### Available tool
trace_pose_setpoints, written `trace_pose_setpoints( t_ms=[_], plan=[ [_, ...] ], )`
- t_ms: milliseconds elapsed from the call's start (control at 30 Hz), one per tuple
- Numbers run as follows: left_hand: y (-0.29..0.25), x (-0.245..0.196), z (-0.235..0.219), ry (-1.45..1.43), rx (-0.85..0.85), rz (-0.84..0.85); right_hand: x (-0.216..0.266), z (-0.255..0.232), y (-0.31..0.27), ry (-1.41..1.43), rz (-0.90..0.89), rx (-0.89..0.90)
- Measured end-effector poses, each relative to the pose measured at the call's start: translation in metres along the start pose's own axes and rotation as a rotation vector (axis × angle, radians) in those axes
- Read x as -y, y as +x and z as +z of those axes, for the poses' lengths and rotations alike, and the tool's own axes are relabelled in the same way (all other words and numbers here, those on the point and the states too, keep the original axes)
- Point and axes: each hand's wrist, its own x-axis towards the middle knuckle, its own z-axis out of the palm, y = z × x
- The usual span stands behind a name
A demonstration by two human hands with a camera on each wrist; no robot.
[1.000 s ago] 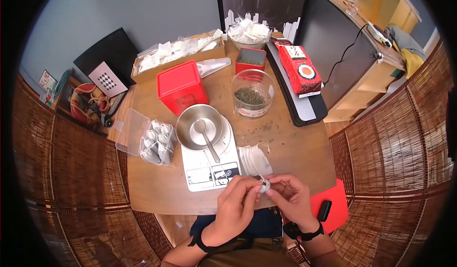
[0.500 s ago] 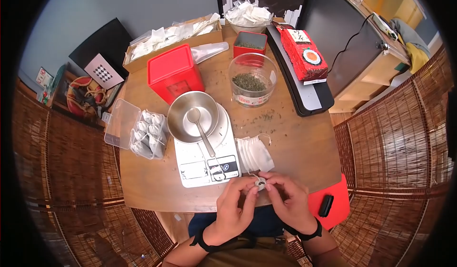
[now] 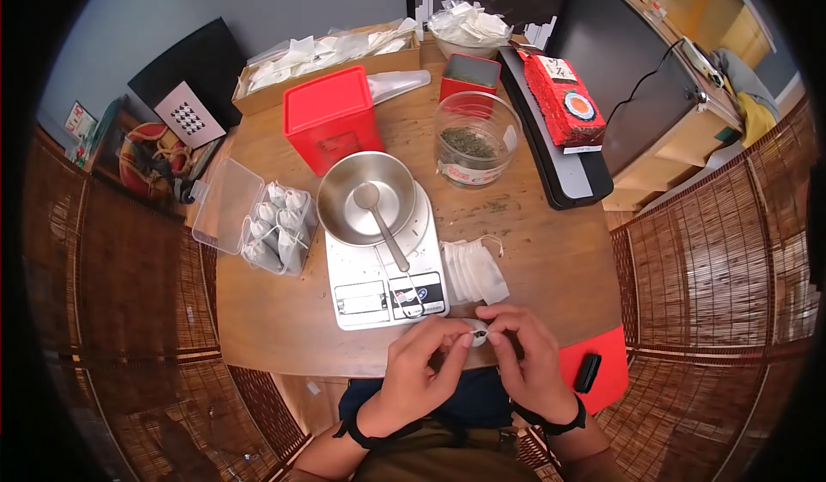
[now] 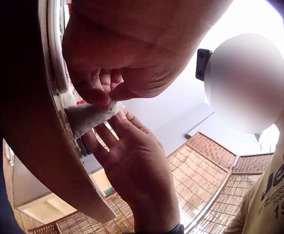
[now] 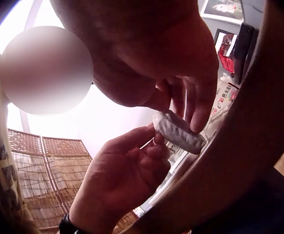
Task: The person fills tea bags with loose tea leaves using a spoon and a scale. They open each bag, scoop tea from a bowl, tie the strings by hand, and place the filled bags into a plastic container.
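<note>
A small white drawstring tea bag (image 3: pixel 479 325) is held between both hands near the table's front edge, with dark leaves showing at its gathered mouth. My left hand (image 3: pixel 420 370) pinches the mouth from the left, thumb against forefinger. From the other side my right hand (image 3: pixel 531 366) pinches it too, with the thumb at the mouth. The bag's filled body (image 5: pixel 183 135) hangs below the fingers in the right wrist view, and a thin string runs by the left fingertips. Flat white bags (image 3: pixel 476 271) lie just beyond the hands.
A white scale (image 3: pixel 361 306) carries a steel bowl (image 3: pixel 335 191) with a spoon (image 3: pixel 383 228). Left of it, a clear box holds several filled bags (image 3: pixel 280 224). Behind stand a red canister (image 3: pixel 331 108), a clear tub (image 3: pixel 512 134) of dried leaves and a black-and-grey appliance (image 3: pixel 559 165).
The fingertips have drawn slightly apart at the bag's mouth, and both hands keep hold of it. The head view has shifted a little, so the table's things sit higher in it.
</note>
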Motion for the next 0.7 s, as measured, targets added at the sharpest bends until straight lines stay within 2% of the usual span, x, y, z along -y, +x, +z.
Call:
trace_pose_setpoints(
  t_ms=[267,333,467,533,667,700],
  plan=[
    [-0.018,0.017,-0.002,-0.088,-0.029,-0.056,-0.003,0.018,-0.007,0.066,0.09,-0.016],
    [-0.022,0.02,-0.002,-0.199,-0.051,-0.16,0.004,0.026,-0.007,0.225,0.137,-0.146],
    [-0.024,0.022,0.0,-0.297,-0.073,-0.21,0.005,0.023,-0.011,0.042,0.075,-0.054],
    [-0.024,0.023,0.002,-0.381,-0.011,-0.164,0.007,0.026,-0.01,-0.014,0.046,-0.068],
    [-0.021,0.016,-0.011,-0.311,0.044,-0.146,0.003,0.024,-0.009,-0.034,0.02,-0.063],
    [-0.02,0.014,-0.014,-0.277,0.031,-0.196,0.003,0.024,-0.008,-0.037,0.004,-0.052]
  ],
)
